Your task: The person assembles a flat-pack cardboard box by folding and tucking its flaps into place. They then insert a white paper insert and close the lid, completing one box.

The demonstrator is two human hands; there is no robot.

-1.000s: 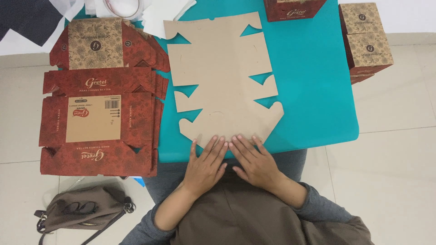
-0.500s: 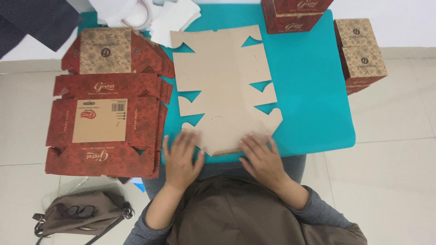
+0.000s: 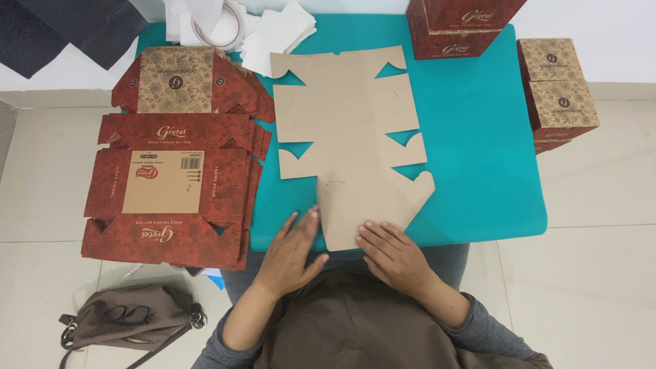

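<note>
A flat, unfolded brown cardboard box blank [image 3: 352, 130] lies plain side up on the teal table [image 3: 478, 150]. Its near flap reaches the table's front edge. My left hand [image 3: 290, 253] rests flat with fingers apart at the left edge of that near flap, fingertips touching it. My right hand [image 3: 393, 256] lies flat on the flap's lower right corner, fingers spread. Neither hand grips anything.
A stack of flat red printed box blanks [image 3: 171, 184] overhangs the table's left side. Folded red and brown boxes [image 3: 560, 89] stand at the right, another [image 3: 458, 27] at the back. White paper sheets [image 3: 273, 31] lie at the back. A grey bag [image 3: 130, 324] sits on the tiled floor.
My hands slid apart along the near flap; the left one moved off to the flap's left edge. The near left part of the blank now looks folded in.
</note>
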